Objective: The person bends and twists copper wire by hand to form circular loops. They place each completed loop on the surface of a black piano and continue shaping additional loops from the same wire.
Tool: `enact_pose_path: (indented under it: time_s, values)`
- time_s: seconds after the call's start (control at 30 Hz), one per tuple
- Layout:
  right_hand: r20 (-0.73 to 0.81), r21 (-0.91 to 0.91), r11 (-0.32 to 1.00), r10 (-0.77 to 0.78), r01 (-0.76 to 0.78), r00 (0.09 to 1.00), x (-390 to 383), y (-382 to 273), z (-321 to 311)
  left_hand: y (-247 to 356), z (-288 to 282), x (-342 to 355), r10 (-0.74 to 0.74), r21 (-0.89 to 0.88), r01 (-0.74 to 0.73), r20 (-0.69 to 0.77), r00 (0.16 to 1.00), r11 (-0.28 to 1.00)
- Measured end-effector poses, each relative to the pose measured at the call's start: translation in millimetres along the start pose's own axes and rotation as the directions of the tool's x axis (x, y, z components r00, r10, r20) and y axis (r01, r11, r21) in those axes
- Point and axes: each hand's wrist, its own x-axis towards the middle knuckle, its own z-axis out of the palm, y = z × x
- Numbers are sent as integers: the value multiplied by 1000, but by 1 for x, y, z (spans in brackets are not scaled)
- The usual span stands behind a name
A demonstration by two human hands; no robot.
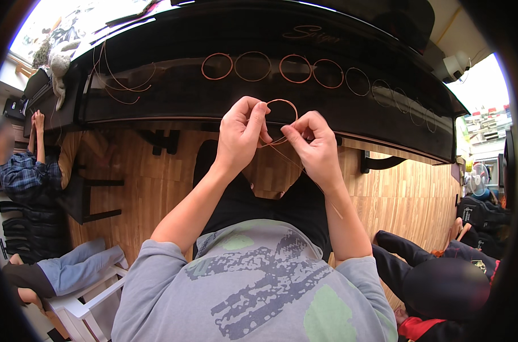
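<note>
My left hand [239,134] and my right hand [317,149] meet in front of a glossy black piano [176,97]. Between them is a small loop of thin copper-coloured wire [288,102]. The left thumb and fingers pinch its left side, and the right thumb and fingers pinch its lower right. A loose tail of the wire trails down past my right wrist. Just where the strands cross is partly hidden by my fingers. On the piano lies a row of finished-looking wire rings [296,55], reddish at the left and paler at the right.
Loose lengths of wire [122,89] lie on the piano's left part. At the far left a person in a plaid shirt [22,176] sits by a black bench [91,199]. A white chair [79,308] is at lower left. Another person [447,285] is at lower right.
</note>
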Motion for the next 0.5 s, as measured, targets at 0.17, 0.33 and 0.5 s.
enact_pose_path:
  time_s: [0.17, 0.33, 0.5]
  values:
    - [-2, 400, 916, -38, 35, 999, -3, 18, 11, -3, -3, 3, -108, -244, 121, 62, 992, 962]
    - [113, 588, 798, 80, -132, 990, -7, 7, 9, -3, -2, 1, -129, -330, 152, 91, 987, 931]
    - [114, 589, 789, 133, -175, 985, -9, 6, 5, -2, -2, 0, -118, -361, 145, 96, 988, 921]
